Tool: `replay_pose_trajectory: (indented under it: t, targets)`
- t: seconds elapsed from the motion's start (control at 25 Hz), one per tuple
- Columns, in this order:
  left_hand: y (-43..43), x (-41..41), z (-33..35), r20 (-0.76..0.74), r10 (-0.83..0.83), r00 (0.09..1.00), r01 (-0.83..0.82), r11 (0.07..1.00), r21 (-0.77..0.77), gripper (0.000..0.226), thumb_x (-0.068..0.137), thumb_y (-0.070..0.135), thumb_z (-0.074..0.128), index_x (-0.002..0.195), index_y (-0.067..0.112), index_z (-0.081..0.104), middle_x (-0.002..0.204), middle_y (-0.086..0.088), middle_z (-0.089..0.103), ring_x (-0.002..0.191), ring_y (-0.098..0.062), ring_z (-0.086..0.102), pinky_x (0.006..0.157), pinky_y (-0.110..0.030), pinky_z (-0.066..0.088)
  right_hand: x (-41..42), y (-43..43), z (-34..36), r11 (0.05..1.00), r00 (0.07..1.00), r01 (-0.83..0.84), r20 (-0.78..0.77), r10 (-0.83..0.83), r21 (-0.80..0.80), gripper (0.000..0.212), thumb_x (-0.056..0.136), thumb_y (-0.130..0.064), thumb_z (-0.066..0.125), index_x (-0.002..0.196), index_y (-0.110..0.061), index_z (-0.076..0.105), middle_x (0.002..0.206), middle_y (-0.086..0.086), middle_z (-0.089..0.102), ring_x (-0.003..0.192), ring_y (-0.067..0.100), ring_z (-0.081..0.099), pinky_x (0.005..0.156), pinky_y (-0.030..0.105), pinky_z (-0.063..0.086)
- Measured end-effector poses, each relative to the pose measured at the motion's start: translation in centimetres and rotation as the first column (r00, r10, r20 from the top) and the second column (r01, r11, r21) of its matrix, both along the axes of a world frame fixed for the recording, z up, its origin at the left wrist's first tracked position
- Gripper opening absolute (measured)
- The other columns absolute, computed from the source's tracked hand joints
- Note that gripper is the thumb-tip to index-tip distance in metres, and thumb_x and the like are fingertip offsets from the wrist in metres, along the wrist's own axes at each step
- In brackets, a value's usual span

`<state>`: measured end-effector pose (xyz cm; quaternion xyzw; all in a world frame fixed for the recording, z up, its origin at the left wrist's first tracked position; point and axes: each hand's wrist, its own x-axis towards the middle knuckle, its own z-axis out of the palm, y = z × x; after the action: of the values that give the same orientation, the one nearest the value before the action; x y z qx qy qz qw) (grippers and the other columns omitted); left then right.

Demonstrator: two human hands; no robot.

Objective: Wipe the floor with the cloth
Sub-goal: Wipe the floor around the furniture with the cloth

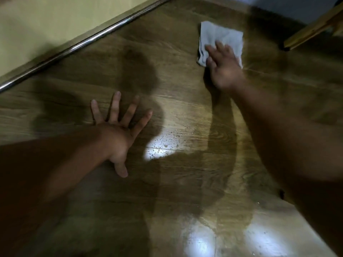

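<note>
Pale grey cloth flat, rumpled, on glossy wood-grain floor, far right.

I can read no text, label, brand or number anywhere in my head view: the cloth is plain, and the wood-grain floor bears only grain.

Only one view here, taken from the person's head, looking forward and steeply down at the floor from close by, near enough that both forearms fill the lower corners. The left hand lies left of centre and the right hand reaches to the upper right, onto the cloth. The frame sits askew to the room, so the metal strip and wall run slantwise across the upper left, a wooden bar crossing the upper right corner.
</note>
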<state>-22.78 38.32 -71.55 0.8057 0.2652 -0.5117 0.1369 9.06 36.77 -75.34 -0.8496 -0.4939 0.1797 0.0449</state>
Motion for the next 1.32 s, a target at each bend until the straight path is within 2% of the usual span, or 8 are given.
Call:
replay_pose_trajectory:
  t: [0.24,0.64,0.8,0.92,1.0,1.08,1.24,1.32]
  targets:
    - [0.1,-0.4,-0.7,0.031,-0.019,0.999,0.018,0.999,0.032,0.170,0.034,0.071,0.087,0.127,0.037,-0.051,0.116,-0.009,-0.074,0.115,-0.052,-0.059,0.096,-0.086,-0.006,-6.2,-8.5,-0.2,0.994,0.998,0.025,-0.058,-0.019,0.104,0.045,0.103,-0.035,0.034,0.148,-0.035,0.035,0.161,-0.004,0.021,0.150,0.024,0.005,0.120,0.044,0.000]
    - [0.1,-0.5,-1.2,0.074,0.002,0.997,-0.002,1.000,0.005,0.174,0.030,0.066,0.091,0.095,0.039,-0.068,0.115,-0.006,-0.075,0.109,-0.051,-0.062,0.092,-0.087,-0.009,-15.9,-22.2,0.1,0.997,0.998,-0.032,-0.045,0.035,0.067,0.048,0.098,-0.027,0.039,0.146,-0.028,0.040,0.156,-0.009,0.023,0.150,0.018,0.009,0.122,0.041,0.005]
    - [0.2,-0.5,-1.3,0.053,0.010,0.999,-0.010,1.000,-0.008,0.172,0.032,0.067,0.090,0.094,0.038,-0.068,0.113,-0.006,-0.076,0.105,-0.051,-0.064,0.088,-0.087,-0.012,-19.5,-28.1,0.4,0.993,0.991,-0.095,-0.090,0.102,0.074,0.047,0.094,-0.026,0.040,0.140,-0.020,0.048,0.154,0.000,0.033,0.147,0.028,0.021,0.115,0.051,0.021]
    - [0.1,-0.6,-1.3,0.066,0.026,0.998,-0.024,1.000,-0.019,0.174,0.033,0.066,0.091,0.096,0.037,-0.069,0.113,-0.005,-0.075,0.102,-0.050,-0.066,0.085,-0.087,-0.015,-20.5,-30.7,0.6,0.965,0.963,-0.261,-0.055,0.263,0.041,0.046,0.094,-0.036,0.043,0.137,-0.020,0.049,0.150,0.008,0.042,0.144,0.034,0.027,0.109,0.054,0.029]
    - [0.0,-0.7,-1.6,0.079,0.039,0.996,-0.037,0.999,-0.017,0.174,0.035,0.064,0.092,0.096,0.037,-0.069,0.114,-0.006,-0.075,0.103,-0.051,-0.066,0.083,-0.087,-0.017,-19.1,-29.1,0.7,0.940,0.940,-0.340,-0.043,0.339,-0.005,0.055,0.084,-0.038,0.051,0.136,-0.022,0.049,0.151,0.005,0.038,0.143,0.035,0.028,0.108,0.055,0.029]
    - [0.0,-0.9,-1.8,0.093,0.039,0.995,-0.038,0.999,-0.015,0.174,0.035,0.064,0.092,0.099,0.037,-0.069,0.113,-0.006,-0.075,0.102,-0.051,-0.066,0.080,-0.086,-0.020,-17.1,-24.6,0.9,0.937,0.937,-0.348,-0.013,0.348,-0.040,0.062,0.082,-0.038,0.046,0.142,-0.021,0.046,0.154,0.005,0.031,0.143,0.038,0.026,0.110,0.061,0.029]
    - [0.1,-1.1,-2.1,0.140,0.017,0.990,-0.016,1.000,-0.007,0.177,0.029,0.066,0.091,0.110,0.039,-0.064,0.117,-0.006,-0.074,0.102,-0.049,-0.067,0.074,-0.084,-0.024,-11.8,-11.5,1.0,0.981,0.981,-0.192,0.006,0.192,-0.027,0.059,0.094,-0.033,0.033,0.153,-0.028,0.025,0.162,0.002,0.016,0.150,0.031,0.003,0.117,0.058,0.006]
    - [0.0,-1.2,-2.4,0.152,0.015,0.988,-0.017,1.000,0.009,0.179,0.026,0.067,0.091,0.111,0.040,-0.064,0.118,-0.007,-0.073,0.102,-0.049,-0.067,0.073,-0.082,-0.026,-8.5,-4.8,0.7,0.987,0.985,-0.163,0.050,0.163,-0.017,0.056,0.099,-0.030,0.036,0.153,-0.030,0.022,0.163,0.001,0.014,0.150,0.029,0.000,0.117,0.059,0.006]
